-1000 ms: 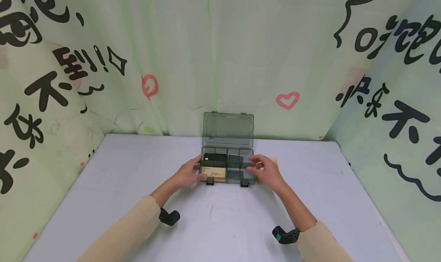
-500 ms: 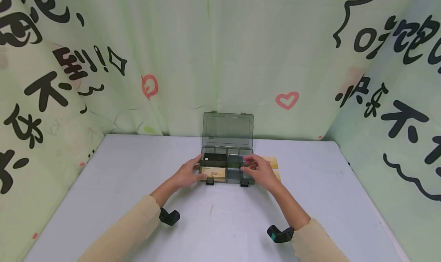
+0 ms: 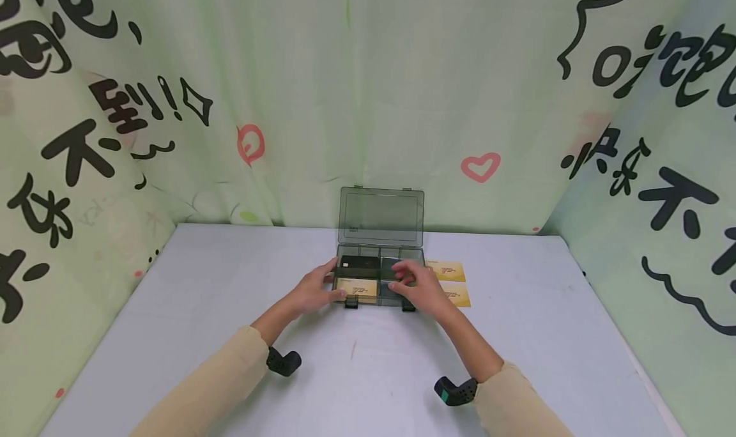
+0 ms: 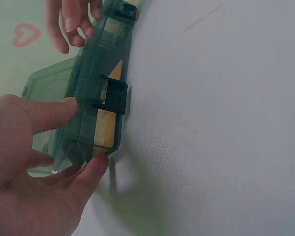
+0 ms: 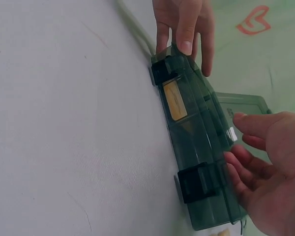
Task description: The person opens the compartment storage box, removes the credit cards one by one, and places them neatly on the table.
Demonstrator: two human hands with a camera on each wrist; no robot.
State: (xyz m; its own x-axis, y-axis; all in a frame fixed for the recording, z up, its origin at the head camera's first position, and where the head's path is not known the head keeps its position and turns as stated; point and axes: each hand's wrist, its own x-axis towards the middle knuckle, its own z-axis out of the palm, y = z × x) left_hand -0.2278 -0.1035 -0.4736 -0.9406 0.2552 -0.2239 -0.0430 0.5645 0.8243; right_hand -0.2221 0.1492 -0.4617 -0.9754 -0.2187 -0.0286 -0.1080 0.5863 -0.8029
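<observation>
A translucent dark storage box with compartments stands on the table, its lid raised at the back. A black card-like item lies in the back left compartment, and a yellow card in the front left one. My left hand holds the box's left end, thumb at the front and fingers round the side. My right hand hovers over the right compartments with loosely bent fingers. In the right wrist view a gap separates its thumb from its fingers, and no held thing is visible.
Two yellow cards lie on the table to the box's right, partly hidden by my right hand. The white table ends at a printed curtain behind the box. Two dark latches project from the box's front.
My right hand has moved left from the box's right end to over its right compartments, uncovering the yellow cards on the table. The left hand and box stay put.
</observation>
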